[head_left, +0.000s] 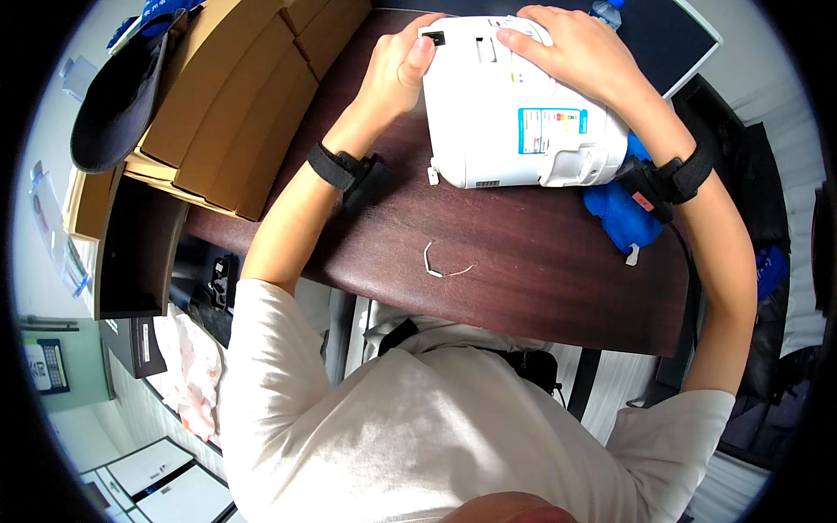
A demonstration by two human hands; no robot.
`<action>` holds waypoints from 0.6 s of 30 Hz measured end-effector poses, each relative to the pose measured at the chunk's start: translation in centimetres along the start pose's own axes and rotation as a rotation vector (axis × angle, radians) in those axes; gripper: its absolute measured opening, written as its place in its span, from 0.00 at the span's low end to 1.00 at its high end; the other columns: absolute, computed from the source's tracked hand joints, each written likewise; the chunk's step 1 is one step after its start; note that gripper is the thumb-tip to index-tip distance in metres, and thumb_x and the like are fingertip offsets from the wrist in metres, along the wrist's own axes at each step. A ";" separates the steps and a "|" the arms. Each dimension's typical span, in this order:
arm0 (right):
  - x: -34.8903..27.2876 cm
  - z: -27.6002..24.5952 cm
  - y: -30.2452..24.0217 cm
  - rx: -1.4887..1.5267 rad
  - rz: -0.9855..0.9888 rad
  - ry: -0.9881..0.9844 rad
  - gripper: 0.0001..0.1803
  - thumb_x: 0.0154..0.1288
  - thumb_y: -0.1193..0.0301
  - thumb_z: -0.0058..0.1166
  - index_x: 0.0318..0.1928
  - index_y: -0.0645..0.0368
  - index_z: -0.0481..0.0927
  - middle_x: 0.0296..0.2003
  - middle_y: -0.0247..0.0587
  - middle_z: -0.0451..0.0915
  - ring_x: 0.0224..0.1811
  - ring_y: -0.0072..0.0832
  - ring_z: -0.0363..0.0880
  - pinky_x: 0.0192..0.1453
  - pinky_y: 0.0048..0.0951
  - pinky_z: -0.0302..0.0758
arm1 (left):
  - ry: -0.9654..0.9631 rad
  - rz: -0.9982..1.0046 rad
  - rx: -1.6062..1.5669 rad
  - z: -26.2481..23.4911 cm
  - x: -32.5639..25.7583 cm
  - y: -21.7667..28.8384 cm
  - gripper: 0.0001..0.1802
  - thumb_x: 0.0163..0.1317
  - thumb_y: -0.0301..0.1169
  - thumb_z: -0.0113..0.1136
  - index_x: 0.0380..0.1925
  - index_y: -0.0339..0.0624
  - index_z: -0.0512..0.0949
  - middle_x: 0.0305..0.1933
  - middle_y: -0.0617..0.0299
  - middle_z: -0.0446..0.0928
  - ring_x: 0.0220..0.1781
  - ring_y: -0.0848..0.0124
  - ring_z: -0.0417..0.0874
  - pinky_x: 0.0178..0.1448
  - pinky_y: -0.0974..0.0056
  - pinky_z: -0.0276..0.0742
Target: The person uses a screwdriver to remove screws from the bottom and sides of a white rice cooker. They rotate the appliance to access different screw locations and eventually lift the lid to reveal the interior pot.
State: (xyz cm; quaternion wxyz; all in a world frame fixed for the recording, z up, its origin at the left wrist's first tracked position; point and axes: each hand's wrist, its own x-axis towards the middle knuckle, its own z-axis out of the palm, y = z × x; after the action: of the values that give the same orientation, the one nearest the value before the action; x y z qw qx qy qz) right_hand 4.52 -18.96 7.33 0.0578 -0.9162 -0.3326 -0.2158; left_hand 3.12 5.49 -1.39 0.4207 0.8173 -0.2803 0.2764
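A white, rounded appliance that looks like a rice cooker (488, 113) lies on the dark wooden table, with a blue-and-white energy label on its side. My left hand (397, 65) grips its far left corner, thumb pressed by a small dark socket opening. Over the far right part curls my right hand (580, 52), its thumb lying on the white shell near a small rectangular recess. Fingers on the far side are partly hidden. Near the table's front edge, apart from both hands, lies a thin pale twist tie or short wire (436, 272).
Brown cardboard boxes (235, 113) stand at the left with a dark cap (122, 105) on them. A blue cloth (623, 213) sits by the appliance's right end. Behind are a dark panel with a pale rim (676, 44) and a bottle (608, 10).
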 end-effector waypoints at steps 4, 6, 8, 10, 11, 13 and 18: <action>-0.8 -1.7 -1.4 -0.019 0.039 -0.084 0.40 0.67 0.35 0.44 0.54 0.61 0.81 0.45 0.53 0.84 0.48 0.43 0.85 0.52 0.41 0.80 | 0.004 0.003 -0.047 0.1 0.0 -1.0 0.58 0.62 0.75 0.17 0.60 0.29 0.72 0.44 0.40 0.84 0.48 0.54 0.87 0.49 0.57 0.83; -1.0 -2.0 -1.9 -0.041 0.003 -0.035 0.40 0.67 0.36 0.45 0.55 0.62 0.80 0.47 0.53 0.84 0.49 0.44 0.84 0.53 0.41 0.80 | 0.008 0.010 -0.070 0.2 0.3 -1.7 0.59 0.61 0.75 0.19 0.60 0.29 0.73 0.45 0.40 0.83 0.49 0.54 0.87 0.50 0.57 0.82; -1.4 -0.9 -1.3 -0.085 -0.098 0.160 0.42 0.64 0.33 0.46 0.49 0.65 0.83 0.38 0.55 0.85 0.41 0.44 0.87 0.44 0.39 0.84 | 0.003 0.013 -0.095 0.2 0.5 -2.0 0.59 0.61 0.76 0.20 0.59 0.29 0.73 0.47 0.40 0.83 0.50 0.55 0.86 0.52 0.57 0.81; -1.5 -1.1 -1.2 -0.091 -0.105 0.165 0.42 0.64 0.34 0.46 0.49 0.65 0.83 0.38 0.55 0.85 0.42 0.44 0.87 0.46 0.40 0.83 | -0.010 0.012 -0.120 0.1 0.6 -1.7 0.59 0.61 0.77 0.20 0.58 0.29 0.74 0.48 0.41 0.83 0.51 0.55 0.86 0.52 0.57 0.81; -1.6 -1.2 -1.4 -0.090 -0.108 0.164 0.42 0.64 0.34 0.47 0.49 0.66 0.83 0.39 0.55 0.85 0.43 0.44 0.87 0.47 0.40 0.83 | -0.013 0.003 -0.114 0.1 0.6 -1.7 0.60 0.61 0.77 0.19 0.58 0.28 0.74 0.49 0.41 0.83 0.51 0.54 0.86 0.53 0.56 0.80; -1.9 -1.3 -1.7 -0.107 -0.097 0.170 0.42 0.64 0.34 0.47 0.49 0.66 0.83 0.39 0.56 0.85 0.43 0.45 0.87 0.48 0.40 0.83 | -0.023 0.020 -0.116 0.0 0.7 -1.7 0.60 0.61 0.77 0.20 0.59 0.29 0.74 0.48 0.41 0.83 0.51 0.54 0.86 0.53 0.57 0.80; -2.1 -1.4 -2.1 -0.132 -0.090 0.201 0.42 0.64 0.35 0.48 0.50 0.67 0.82 0.41 0.57 0.85 0.43 0.45 0.86 0.49 0.39 0.82 | -0.064 0.039 -0.127 -0.2 0.9 -2.0 0.59 0.62 0.76 0.19 0.61 0.30 0.72 0.48 0.41 0.83 0.51 0.54 0.86 0.52 0.57 0.80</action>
State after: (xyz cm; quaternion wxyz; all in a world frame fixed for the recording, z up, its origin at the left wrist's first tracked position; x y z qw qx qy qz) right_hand 1.22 -18.92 7.58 0.0208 -0.8760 -0.3510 -0.3302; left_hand 5.10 6.43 -1.70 0.4570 0.7918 -0.3264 0.2400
